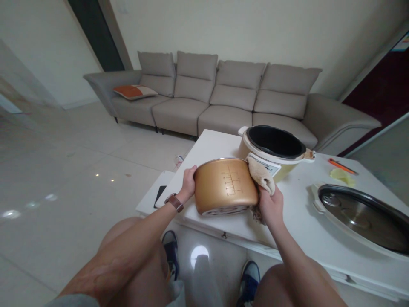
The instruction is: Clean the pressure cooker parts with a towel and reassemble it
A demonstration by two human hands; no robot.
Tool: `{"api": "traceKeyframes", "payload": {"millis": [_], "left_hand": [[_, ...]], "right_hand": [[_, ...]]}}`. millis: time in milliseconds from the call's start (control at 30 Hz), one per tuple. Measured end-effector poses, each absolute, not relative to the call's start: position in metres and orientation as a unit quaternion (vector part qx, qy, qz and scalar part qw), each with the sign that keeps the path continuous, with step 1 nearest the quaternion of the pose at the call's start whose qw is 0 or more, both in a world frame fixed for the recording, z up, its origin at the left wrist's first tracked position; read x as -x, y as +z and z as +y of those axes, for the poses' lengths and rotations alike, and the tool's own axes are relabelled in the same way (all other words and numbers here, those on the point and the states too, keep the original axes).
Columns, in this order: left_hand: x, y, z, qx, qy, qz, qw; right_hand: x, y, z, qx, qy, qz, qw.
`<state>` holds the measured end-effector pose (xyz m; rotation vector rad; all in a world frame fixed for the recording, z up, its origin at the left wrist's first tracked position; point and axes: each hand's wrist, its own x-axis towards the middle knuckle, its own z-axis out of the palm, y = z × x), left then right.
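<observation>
A gold-coloured inner cooking pot with measuring marks on its side is tilted above the front of the white table. My left hand grips its left side, fingers partly hidden behind it. On the right side my right hand presses a beige cloth to the pot's wall, its fingers closed on the cloth. Behind the pot stands the rice cooker body, its dark cavity uncovered. The cooker's detached lid lies at the right, inner metal side up.
The white table also carries an orange utility knife and a pale yellow-green piece by the lid. A dark phone-like slab lies at the left, on a lower surface. A grey sofa with an orange cushion is beyond.
</observation>
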<state>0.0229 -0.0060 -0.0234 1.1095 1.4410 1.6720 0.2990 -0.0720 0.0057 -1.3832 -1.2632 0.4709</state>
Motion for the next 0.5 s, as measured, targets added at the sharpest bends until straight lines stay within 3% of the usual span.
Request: {"api": "traceKeyframes", "payload": {"millis": [233, 500], "left_hand": [[-0.024, 0.012, -0.013, -0.562, 0.57, 0.522, 0.295], [-0.032, 0.02, -0.014, -0.535, 0.566, 0.541, 0.318]], "right_hand": [[-0.298, 0.01, -0.074, 0.598, 0.178, -0.546, 0.559], [-0.298, 0.009, -0.076, 0.588, 0.144, -0.585, 0.539]]}}
